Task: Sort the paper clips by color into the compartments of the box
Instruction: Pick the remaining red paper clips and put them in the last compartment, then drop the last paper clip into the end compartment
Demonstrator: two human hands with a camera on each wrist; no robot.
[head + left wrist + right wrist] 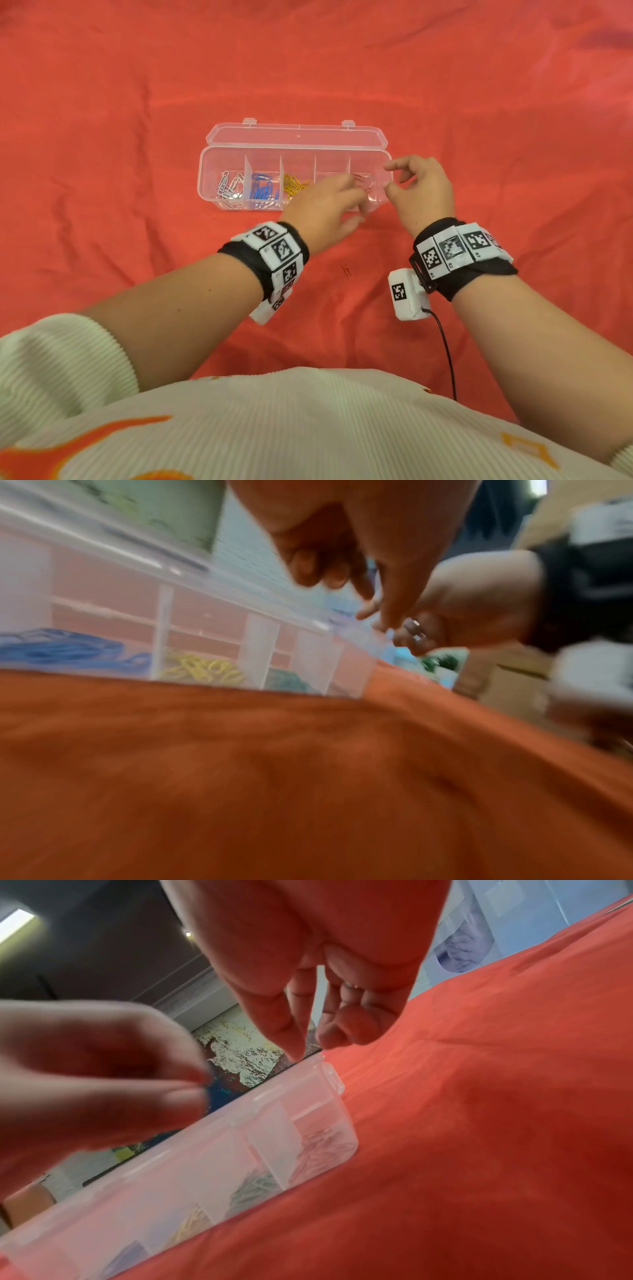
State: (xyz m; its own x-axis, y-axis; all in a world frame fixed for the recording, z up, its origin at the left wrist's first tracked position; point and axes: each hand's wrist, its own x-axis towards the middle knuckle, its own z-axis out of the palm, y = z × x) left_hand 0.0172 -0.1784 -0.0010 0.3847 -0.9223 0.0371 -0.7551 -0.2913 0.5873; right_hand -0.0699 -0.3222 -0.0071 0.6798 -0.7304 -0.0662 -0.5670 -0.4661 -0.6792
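A clear plastic box (205,178) lies on the red cloth with its lid folded back. From the left, its compartments hold silver clips (229,190), blue clips (262,192), yellow clips (294,185) and green clips (286,681), with reddish clips (318,1148) in the rightmost one. My left hand (358,195) hovers over the right end of the box. Its thumb and finger are pressed together, apparently on a red clip (360,178). My right hand (388,178) hangs at the box's right end wall with thumb and forefinger slightly apart and nothing between them. One red clip (347,270) lies on the cloth between my wrists.
Wrinkled red cloth (137,240) covers the whole surface around the box. A black cable (447,349) runs from the right wrist camera toward my body. My left hand hides the fourth compartment in the head view.
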